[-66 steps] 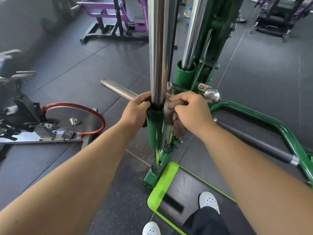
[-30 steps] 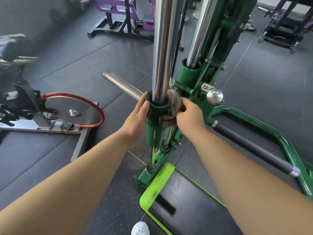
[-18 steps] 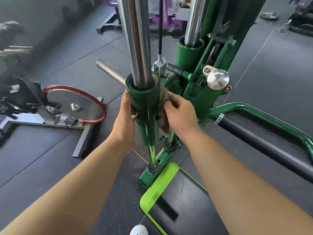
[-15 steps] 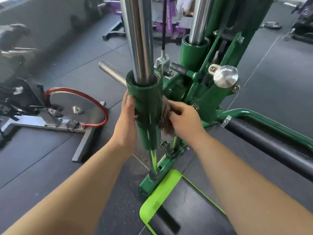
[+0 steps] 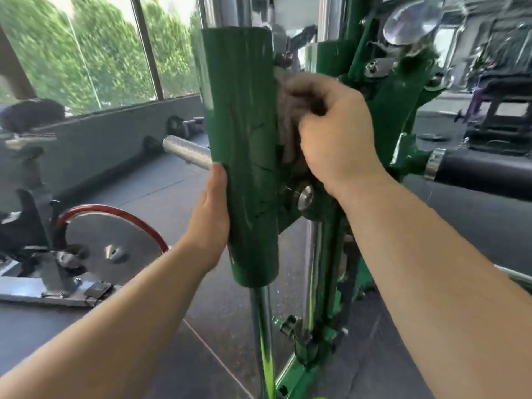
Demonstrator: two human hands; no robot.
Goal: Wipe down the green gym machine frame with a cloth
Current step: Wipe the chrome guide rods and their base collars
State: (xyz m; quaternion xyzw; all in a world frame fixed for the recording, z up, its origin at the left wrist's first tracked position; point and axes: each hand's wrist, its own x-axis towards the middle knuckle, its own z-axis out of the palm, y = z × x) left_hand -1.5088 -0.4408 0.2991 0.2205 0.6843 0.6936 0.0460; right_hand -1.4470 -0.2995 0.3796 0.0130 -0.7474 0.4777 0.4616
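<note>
Green sleeve [image 5: 244,156] of the machine frame stands upright at frame centre on a chrome guide rod [image 5: 263,335]. Brown cloth [image 5: 288,116] is bunched against its right edge, gripped in the curled fingers of the right hand [image 5: 336,136]. Left hand [image 5: 210,223] lies on the sleeve's left edge; its fingers are hidden behind, so their state cannot be told. Bare dark floor [image 5: 161,191] lies left, then a steel peg [image 5: 187,151].

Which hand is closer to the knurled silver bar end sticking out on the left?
Left. The left hand rests on the green sleeve just below the bar; the right hand is across the sleeve.
</note>
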